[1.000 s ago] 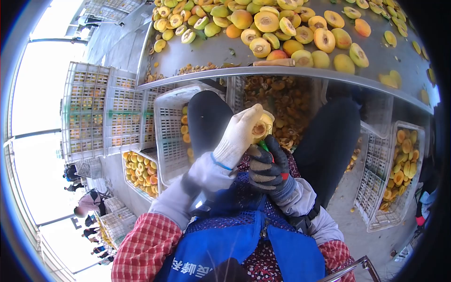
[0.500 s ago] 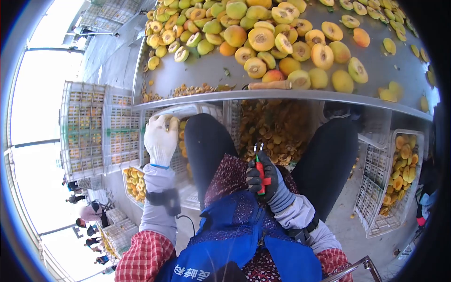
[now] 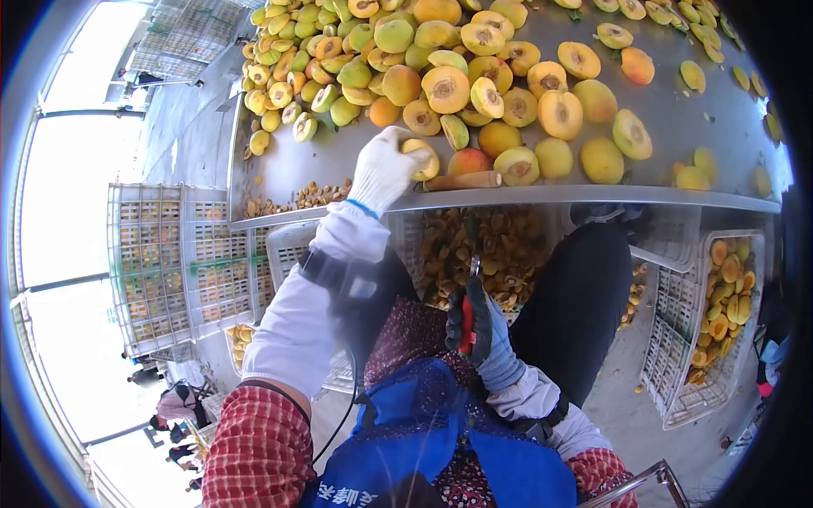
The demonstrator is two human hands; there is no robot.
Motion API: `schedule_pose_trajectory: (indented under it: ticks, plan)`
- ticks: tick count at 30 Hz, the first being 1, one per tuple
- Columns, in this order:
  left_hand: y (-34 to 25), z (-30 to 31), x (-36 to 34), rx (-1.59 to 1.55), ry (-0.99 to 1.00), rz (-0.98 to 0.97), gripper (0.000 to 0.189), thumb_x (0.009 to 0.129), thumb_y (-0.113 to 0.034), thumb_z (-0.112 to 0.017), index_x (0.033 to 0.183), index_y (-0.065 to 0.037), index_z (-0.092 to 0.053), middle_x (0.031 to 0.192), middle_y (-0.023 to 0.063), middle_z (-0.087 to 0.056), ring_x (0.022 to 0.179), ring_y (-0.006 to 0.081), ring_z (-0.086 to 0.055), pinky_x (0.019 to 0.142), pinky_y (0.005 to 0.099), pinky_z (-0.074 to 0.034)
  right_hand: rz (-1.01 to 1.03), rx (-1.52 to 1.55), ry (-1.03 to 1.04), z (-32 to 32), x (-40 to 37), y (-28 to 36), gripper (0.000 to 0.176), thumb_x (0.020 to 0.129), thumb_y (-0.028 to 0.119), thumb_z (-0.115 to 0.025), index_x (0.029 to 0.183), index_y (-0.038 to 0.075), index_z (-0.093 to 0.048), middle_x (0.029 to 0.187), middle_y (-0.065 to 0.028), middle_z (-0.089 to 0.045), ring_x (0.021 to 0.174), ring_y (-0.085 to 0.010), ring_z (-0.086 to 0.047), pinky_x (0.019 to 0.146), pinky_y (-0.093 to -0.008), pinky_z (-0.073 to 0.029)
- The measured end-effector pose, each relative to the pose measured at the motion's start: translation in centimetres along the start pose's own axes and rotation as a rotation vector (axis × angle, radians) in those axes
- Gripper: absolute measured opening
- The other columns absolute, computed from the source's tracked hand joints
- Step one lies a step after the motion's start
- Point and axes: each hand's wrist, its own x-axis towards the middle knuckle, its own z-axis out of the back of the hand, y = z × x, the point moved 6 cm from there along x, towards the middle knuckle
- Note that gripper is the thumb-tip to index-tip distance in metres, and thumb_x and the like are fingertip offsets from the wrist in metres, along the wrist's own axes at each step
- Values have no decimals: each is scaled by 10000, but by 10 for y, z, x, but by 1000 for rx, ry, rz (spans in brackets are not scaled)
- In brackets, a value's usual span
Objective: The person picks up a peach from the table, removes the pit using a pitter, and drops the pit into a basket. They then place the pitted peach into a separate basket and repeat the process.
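My left hand (image 3: 385,168), in a white glove, reaches up onto the steel table (image 3: 677,110) and closes on a yellow peach half (image 3: 423,158) near the table's front edge. My right hand (image 3: 476,326), in a dark grey glove, rests over my lap and grips a red-handled pitting tool (image 3: 467,315) with its metal tip pointing up. A heap of whole and halved peaches (image 3: 440,59) covers the table beyond my left hand. A wooden-handled tool (image 3: 464,180) lies along the table edge just right of that hand.
Under the table a crate holds peach pits (image 3: 491,250). A white crate of peach halves (image 3: 716,313) stands at the right, more stacked white crates (image 3: 169,262) at the left. Loose pits (image 3: 296,197) lie on the table's left edge. People stand far off at lower left.
My left hand let a peach half go over the crate at the left, then rose onto the table and took hold of another peach half. My right hand stayed over my lap with the tool.
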Motion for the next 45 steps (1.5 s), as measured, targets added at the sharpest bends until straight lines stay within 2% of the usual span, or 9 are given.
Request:
schedule_pose_trajectory:
  ticks: [3, 7, 11, 14, 16, 22, 28, 32, 45]
  plan:
    - [-17, 32, -42, -144, -44, -81, 311, 762, -167, -733, 1027, -18, -667, 1010, 138, -654, 955, 270, -634, 862, 350, -505, 161, -58, 31, -18, -13, 36, 356, 943, 441, -613, 1016, 99, -547, 713, -33, -568, 513, -141, -537, 418, -282, -439]
    - [-68, 18, -133, -422, 330, -51, 324, 774, -77, -713, 1087, -3, -671, 1016, 91, -636, 933, 161, -622, 847, 278, -495, 181, 41, 162, -58, -41, 64, 297, 953, 359, -627, 1081, 104, -543, 739, -27, -582, 522, -121, -539, 427, -259, -441]
    - [-60, -10, -182, -1052, 42, 129, 404, 927, -279, -640, 1187, 29, -605, 1109, 91, -625, 983, 150, -604, 906, 264, -460, 25, 159, 184, -68, -50, 52, 244, 959, 289, -627, 1091, 104, -538, 770, -35, -596, 545, -110, -533, 435, -255, -439]
    - [-47, -5, -192, -980, 5, 193, 407, 1015, -339, -485, 1129, 29, -616, 1035, 84, -633, 957, 138, -588, 897, 262, -446, 105, -152, 214, -68, -50, 47, 250, 943, 198, -601, 1146, 61, -549, 746, -33, -574, 549, -115, -552, 450, -255, -430]
    - [-37, 1, -194, -950, -15, 207, 380, 1036, -309, -437, 1079, 20, -623, 964, 80, -643, 896, 123, -591, 830, 248, -462, 698, -699, 196, -74, -61, 69, 257, 925, 170, -594, 1149, 51, -554, 752, -77, -586, 581, -157, -579, 475, -287, -449]
    - [-53, 13, -205, -920, 84, 200, 461, 1044, -374, -415, 1057, 34, -629, 854, 71, -649, 747, 114, -633, 705, 234, -511, 760, -1184, 234, -95, -97, 81, 358, 865, 140, -595, 1196, 18, -536, 931, -260, -633, 863, -451, -621, 736, -468, -499]
    - [-57, 13, -206, -737, 114, 152, 373, 1020, -253, -417, 990, 35, -652, 838, 73, -645, 723, 97, -602, 679, 227, -483, 791, -973, 254, -82, -97, 55, 312, 926, 170, -572, 1195, 16, -542, 833, -158, -646, 719, -294, -653, 644, -364, -501]
    - [-72, 23, -205, -540, 76, -31, 331, 1007, -196, -411, 983, 28, -653, 819, 68, -640, 705, 84, -586, 669, 232, -472, 176, -390, 381, -74, -95, 26, 292, 1011, 325, -487, 1049, 46, -564, 680, -33, -557, 535, -115, -525, 483, -245, -421]
    - [-72, 23, -198, -269, -3, -248, 179, 937, -61, -491, 960, 7, -656, 755, 65, -634, 631, 104, -599, 591, 241, -478, -309, -7, 507, -78, -88, 5, 508, 985, 583, -410, 840, 107, -516, 568, -8, -459, 379, -106, -405, 318, -247, -324]
